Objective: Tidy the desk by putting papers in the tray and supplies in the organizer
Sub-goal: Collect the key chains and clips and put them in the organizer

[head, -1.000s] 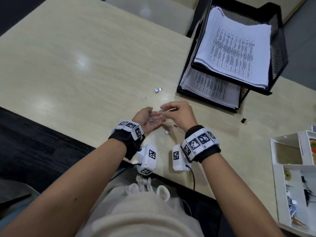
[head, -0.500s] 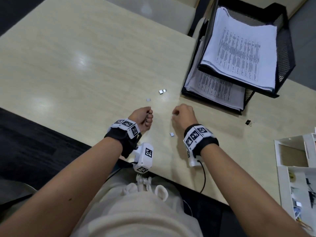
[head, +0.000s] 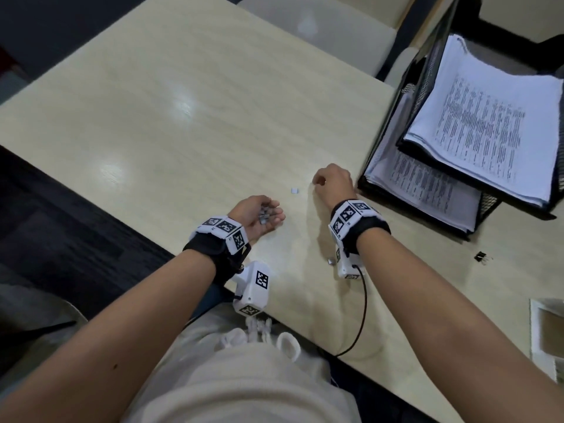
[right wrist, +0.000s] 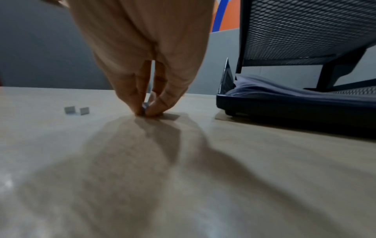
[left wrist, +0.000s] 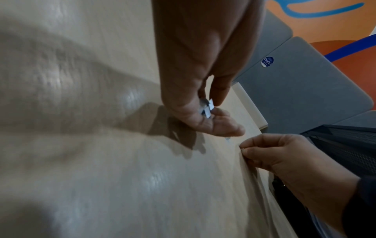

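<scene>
Small silver staple pieces are scattered on the pale wooden desk. My left hand is turned palm up above the desk's near edge, fingers curled around several staple pieces, which also show between its fingers. My right hand reaches down beside the black mesh paper tray, and its thumb and fingertips pinch one staple piece against the desk. Another loose staple piece lies just left of that hand.
The two-tier tray holds stacks of printed papers. One more staple piece lies by my right wrist. A black binder clip sits right of the tray. A white organizer is at the right edge. A chair stands beyond the desk.
My right hand moved forward to the staple pieces near the tray and pinched one. My left hand turned from a closed fist to palm up, showing the staples it holds.
</scene>
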Demonstrator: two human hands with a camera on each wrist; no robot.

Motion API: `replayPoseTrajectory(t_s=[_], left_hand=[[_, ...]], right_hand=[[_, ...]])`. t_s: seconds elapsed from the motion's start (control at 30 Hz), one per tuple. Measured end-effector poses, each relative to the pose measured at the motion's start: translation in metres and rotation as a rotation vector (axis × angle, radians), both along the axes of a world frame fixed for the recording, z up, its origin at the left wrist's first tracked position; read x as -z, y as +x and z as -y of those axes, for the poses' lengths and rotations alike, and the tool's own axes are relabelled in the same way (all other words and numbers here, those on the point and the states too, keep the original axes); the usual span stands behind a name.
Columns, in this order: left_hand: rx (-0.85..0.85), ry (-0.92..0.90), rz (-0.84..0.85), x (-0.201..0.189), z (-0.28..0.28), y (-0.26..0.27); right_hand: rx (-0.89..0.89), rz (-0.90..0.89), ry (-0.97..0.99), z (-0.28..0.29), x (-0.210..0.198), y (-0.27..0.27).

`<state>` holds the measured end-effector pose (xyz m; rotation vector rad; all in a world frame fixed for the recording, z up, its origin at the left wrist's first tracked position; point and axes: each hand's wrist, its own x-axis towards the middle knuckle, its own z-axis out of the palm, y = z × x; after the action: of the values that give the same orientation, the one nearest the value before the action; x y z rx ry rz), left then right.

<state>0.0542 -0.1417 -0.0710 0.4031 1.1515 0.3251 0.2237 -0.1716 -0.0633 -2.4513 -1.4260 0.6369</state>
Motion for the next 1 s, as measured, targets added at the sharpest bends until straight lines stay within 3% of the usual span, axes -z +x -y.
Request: replayPoseTrajectory(t_s=[0.1, 0.2, 0.3, 0.37, 0.47, 0.6, 0.67, 0.8, 1.0], left_hand=[[0.020, 0.011, 0.005, -0.002, 0.000, 0.011], [0.050, -0.007, 0.048, -0.005, 0.005, 0.024], [0.063, -0.078, 0.122, -0.006, 0.011, 0.035], [0.090, -0.098, 0.132, -0.007, 0.015, 0.041], [0.255, -0.092, 0.047, -0.008, 0.019, 0.045], [0.314, -0.099, 0.001, -0.005, 0.018, 0.039], [0.297, -0.105, -0.006, -0.004, 0.016, 0.035], [0.235, -0.088, -0.018, -0.003, 0.014, 0.025], [0.027, -0.033, -0.052, 0.002, 0.013, 0.005]], right_hand=[[0.088, -0.065, 0.047, 0.009, -0.003, 0.002], [0.222, -0.237, 0.194, 0.023, -0.014, -0.006], [0.168, -0.461, 0.224, 0.039, -0.031, -0.023], [0.146, -0.520, 0.222, 0.049, -0.039, -0.028], [0.222, -0.424, 0.205, 0.070, -0.038, -0.023], [0.142, -0.189, -0.147, 0.106, -0.021, -0.030], [0.091, -0.147, -0.218, 0.119, -0.013, -0.039], [0.100, -0.171, -0.125, 0.106, -0.009, -0.044], [0.047, -0.109, 0.074, 0.022, -0.016, -0.047]])
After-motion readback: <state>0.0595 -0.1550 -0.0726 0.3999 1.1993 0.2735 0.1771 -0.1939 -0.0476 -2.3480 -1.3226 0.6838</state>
